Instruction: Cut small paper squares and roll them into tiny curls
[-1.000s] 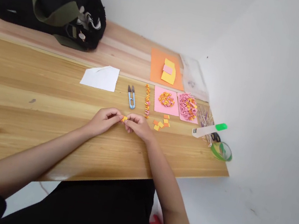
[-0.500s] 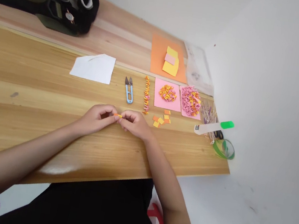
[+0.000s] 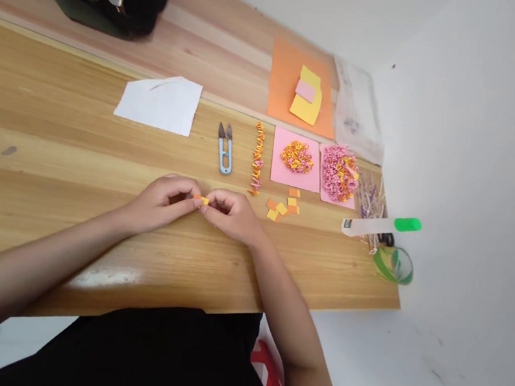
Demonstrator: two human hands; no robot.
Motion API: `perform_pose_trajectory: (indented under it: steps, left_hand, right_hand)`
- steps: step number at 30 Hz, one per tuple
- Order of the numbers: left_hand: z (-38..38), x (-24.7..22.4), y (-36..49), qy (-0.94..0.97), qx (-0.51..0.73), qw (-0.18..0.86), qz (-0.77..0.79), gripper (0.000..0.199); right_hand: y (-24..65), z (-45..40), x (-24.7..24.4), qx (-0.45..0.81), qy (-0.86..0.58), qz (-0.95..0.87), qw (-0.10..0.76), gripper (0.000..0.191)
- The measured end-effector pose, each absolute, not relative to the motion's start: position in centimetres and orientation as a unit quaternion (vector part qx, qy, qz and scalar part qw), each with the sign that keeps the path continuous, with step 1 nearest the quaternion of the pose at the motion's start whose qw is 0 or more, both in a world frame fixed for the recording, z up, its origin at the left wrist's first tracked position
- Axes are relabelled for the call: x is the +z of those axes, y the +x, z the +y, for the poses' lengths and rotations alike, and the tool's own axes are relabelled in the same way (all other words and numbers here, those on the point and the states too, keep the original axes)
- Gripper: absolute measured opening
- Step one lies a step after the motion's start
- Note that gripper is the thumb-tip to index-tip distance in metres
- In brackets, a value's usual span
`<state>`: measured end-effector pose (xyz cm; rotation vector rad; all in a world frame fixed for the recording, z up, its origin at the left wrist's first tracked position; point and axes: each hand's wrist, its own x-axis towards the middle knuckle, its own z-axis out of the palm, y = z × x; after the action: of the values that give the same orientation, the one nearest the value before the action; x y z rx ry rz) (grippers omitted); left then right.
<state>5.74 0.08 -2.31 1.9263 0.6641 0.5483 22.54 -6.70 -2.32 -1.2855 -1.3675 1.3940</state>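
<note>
Over the wooden table, my left hand [image 3: 165, 203] and my right hand [image 3: 233, 214] meet, fingertips almost touching. Between them they pinch a small orange-and-yellow paper piece [image 3: 205, 201]; its far side is hidden by the fingers. Right of my right hand lie several small orange and yellow paper pieces [image 3: 280, 209]. Beyond the hands are blue-handled thread snips [image 3: 226, 149], blades pointing away, and a column of tiny orange and pink rolled pieces [image 3: 258, 159]. Two pink paper squares farther right carry heaps of such pieces, a smaller heap [image 3: 298, 157] and a larger one [image 3: 338, 172].
A white paper sheet [image 3: 158, 103] lies at the back left, below a dark bag [image 3: 143, 16]. Orange paper [image 3: 280, 101] with yellow and pink notes lies at the back. Near the right wall are a green-capped tube [image 3: 375, 226], thin strips [image 3: 370, 202] and a green tape roll [image 3: 393, 264].
The camera view has shifted slightly, so the table's things appear a little higher on the left and farther right on the right. Both hands still pinch the paper piece.
</note>
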Motion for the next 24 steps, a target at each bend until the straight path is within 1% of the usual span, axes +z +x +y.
perform_pose_trajectory:
  steps: [5,10,19,24]
  left_hand:
    - [0.24,-1.95,5.61,0.788,0.234,0.506,0.261,0.029]
    - [0.21,-2.01,5.67,0.786,0.228,0.51,0.267,0.025]
    - [0.22,-2.14,5.76,0.794,0.221,0.497,0.271,0.028]
    - [0.22,-2.27,5.72,0.787,0.224,0.509,0.269,0.027]
  right_hand:
    - [22.7,-6.73,-2.88,0.551,-0.489,-0.543,0.403,0.017]
    - [22.72,-6.72,-2.86,0.553,-0.494,-0.535,0.405,0.02]
    - [22.8,-6.73,-2.33,0.558,-0.505,-0.534,0.385,0.019]
    - [22.81,-6.73,-2.21,0.557,-0.513,-0.53,0.381,0.02]
